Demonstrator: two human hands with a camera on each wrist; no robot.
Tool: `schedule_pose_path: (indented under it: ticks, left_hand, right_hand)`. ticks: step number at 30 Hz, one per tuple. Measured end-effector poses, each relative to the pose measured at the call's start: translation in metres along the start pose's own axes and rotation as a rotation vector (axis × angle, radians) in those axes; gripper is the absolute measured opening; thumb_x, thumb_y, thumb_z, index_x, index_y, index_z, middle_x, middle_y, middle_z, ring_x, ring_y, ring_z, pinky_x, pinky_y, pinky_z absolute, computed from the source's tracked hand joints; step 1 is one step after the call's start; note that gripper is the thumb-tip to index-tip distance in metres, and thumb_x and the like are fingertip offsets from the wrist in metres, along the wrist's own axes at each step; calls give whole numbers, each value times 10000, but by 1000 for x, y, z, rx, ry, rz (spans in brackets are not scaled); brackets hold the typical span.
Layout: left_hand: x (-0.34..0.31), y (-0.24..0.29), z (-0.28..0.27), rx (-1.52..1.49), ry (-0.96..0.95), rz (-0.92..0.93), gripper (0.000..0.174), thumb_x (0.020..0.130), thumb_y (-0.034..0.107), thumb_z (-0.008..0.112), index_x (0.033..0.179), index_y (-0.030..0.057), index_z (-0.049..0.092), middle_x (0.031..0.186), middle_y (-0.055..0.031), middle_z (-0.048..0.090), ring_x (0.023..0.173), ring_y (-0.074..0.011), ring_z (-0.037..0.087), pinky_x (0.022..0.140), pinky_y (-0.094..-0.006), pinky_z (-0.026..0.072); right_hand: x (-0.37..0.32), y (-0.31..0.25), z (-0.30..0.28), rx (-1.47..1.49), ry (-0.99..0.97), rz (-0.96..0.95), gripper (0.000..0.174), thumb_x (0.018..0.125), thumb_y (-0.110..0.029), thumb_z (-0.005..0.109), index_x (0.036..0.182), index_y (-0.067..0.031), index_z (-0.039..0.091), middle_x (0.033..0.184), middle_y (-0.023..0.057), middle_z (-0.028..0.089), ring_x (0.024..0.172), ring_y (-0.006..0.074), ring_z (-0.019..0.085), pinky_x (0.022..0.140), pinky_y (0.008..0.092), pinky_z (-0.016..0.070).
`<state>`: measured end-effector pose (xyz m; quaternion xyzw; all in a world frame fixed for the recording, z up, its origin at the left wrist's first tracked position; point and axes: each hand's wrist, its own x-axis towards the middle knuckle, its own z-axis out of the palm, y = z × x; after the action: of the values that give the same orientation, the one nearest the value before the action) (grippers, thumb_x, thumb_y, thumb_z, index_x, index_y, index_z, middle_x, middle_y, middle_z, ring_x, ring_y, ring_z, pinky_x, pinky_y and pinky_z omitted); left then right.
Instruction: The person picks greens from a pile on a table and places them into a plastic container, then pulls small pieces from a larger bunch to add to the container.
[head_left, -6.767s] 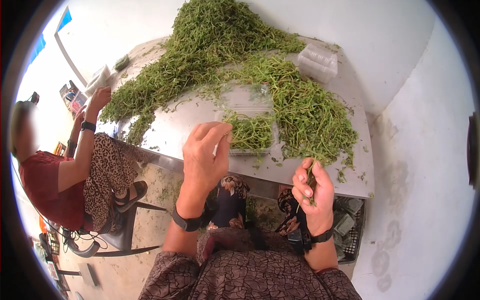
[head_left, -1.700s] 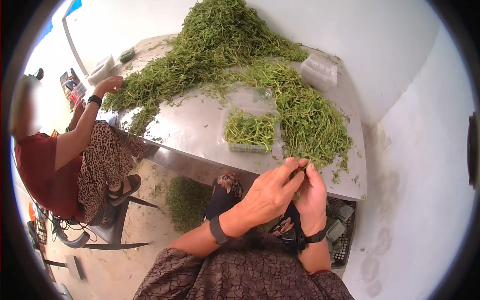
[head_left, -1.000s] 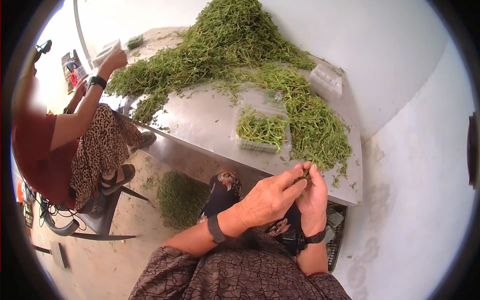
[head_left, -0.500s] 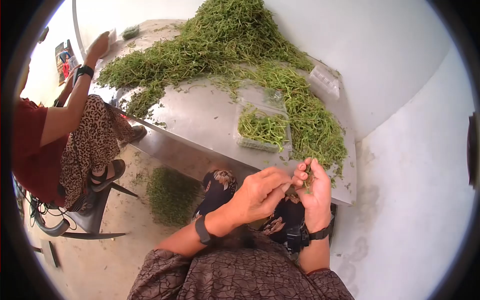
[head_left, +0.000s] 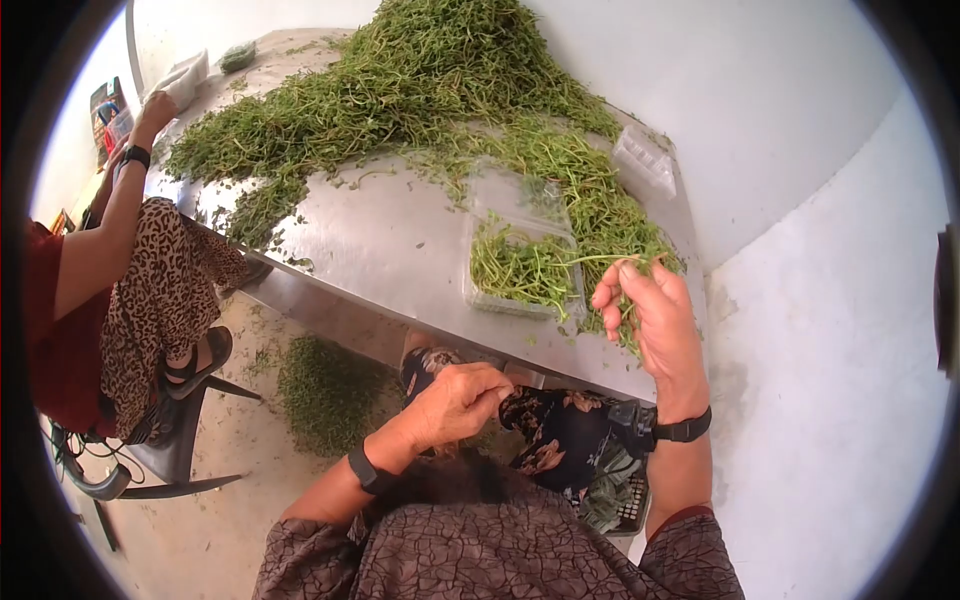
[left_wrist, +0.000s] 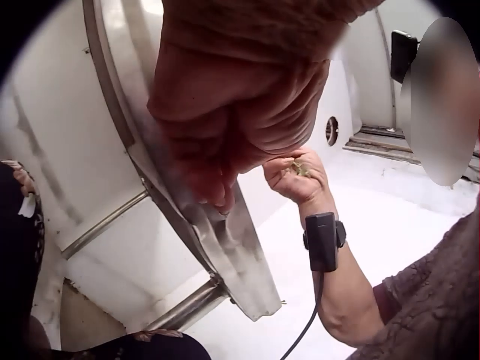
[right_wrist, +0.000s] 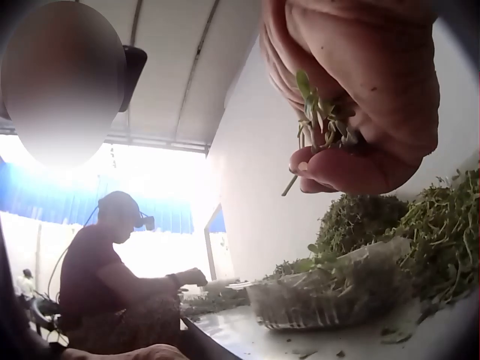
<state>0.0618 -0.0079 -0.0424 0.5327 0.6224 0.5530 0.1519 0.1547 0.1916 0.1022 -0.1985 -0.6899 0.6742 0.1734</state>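
Note:
My right hand (head_left: pixel 655 310) holds a few leafy green sprigs (right_wrist: pixel 319 120) in its curled fingers, over the table's near right part. One long stem sticks out leftward from the fingertips, toward a clear plastic box (head_left: pixel 515 303) filled with the same greens. The box's lid stands folded back behind it. Low over my lap, before the table edge, is my left hand (head_left: pixel 460 400). Its fingers are curled with the thumb against them, and nothing shows between them in the left wrist view.
A tall heap of greens (head_left: pixel 430 90) covers the back of the metal table (head_left: pixel 380 225), with a smaller heap (head_left: pixel 590 180) right of the box. Stacked clear boxes (head_left: pixel 645 160) stand at the right. Another person (head_left: pixel 150 270) sits at left. More greens (head_left: pixel 325 390) lie on the floor.
The hands were together over the table's near edge and have parted. My left hand has moved down and left; my right has risen toward the box with the sprigs.

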Motion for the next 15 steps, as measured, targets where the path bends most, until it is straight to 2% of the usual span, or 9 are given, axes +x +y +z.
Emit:
schedule_pose_path:
  ticks: [4, 6, 10, 13, 15]
  left_hand:
    - [2, -16, -5, 73, 9, 30, 100, 870, 2, 585, 914, -49, 658, 774, -158, 661, 664, -238, 699, 618, -335, 545]
    - [2, -21, -6, 47, -27, -96, 100, 842, 28, 607, 914, -25, 653, 823, -191, 655, 792, -394, 643, 720, -430, 532]
    - [2, -38, -7, 118, -66, -35, 106, 837, 35, 615, 916, -23, 656, 820, -195, 661, 803, -394, 645, 723, -434, 533]
    - [2, -45, -9, 140, -112, -33, 93, 837, 46, 622, 902, -14, 648, 833, -183, 657, 803, -383, 648, 723, -431, 535]
    - [-2, -57, -8, 266, -281, 31, 103, 851, 59, 633, 941, 13, 650, 943, -155, 682, 802, -380, 660, 680, -434, 535]
  right_hand:
    - [22, -11, 8, -209, -68, -56, 218, 999, -186, 510, 952, 10, 594, 822, 64, 637, 640, 97, 564, 550, 256, 463]
    - [34, -14, 12, -336, -109, -111, 225, 993, -183, 518, 951, 26, 591, 807, 57, 631, 646, 91, 566, 557, 247, 458]
    - [53, -14, 18, -448, -91, -141, 179, 962, -143, 557, 950, 32, 594, 804, 55, 631, 649, 86, 566, 560, 250, 454]
    - [61, -16, 29, -593, -110, -159, 135, 917, -93, 606, 969, 30, 601, 812, 69, 645, 691, 114, 598, 612, 275, 486]
    - [71, -5, 32, -633, -135, -332, 171, 866, -66, 659, 993, 35, 603, 846, 108, 664, 754, 167, 630, 703, 310, 517]
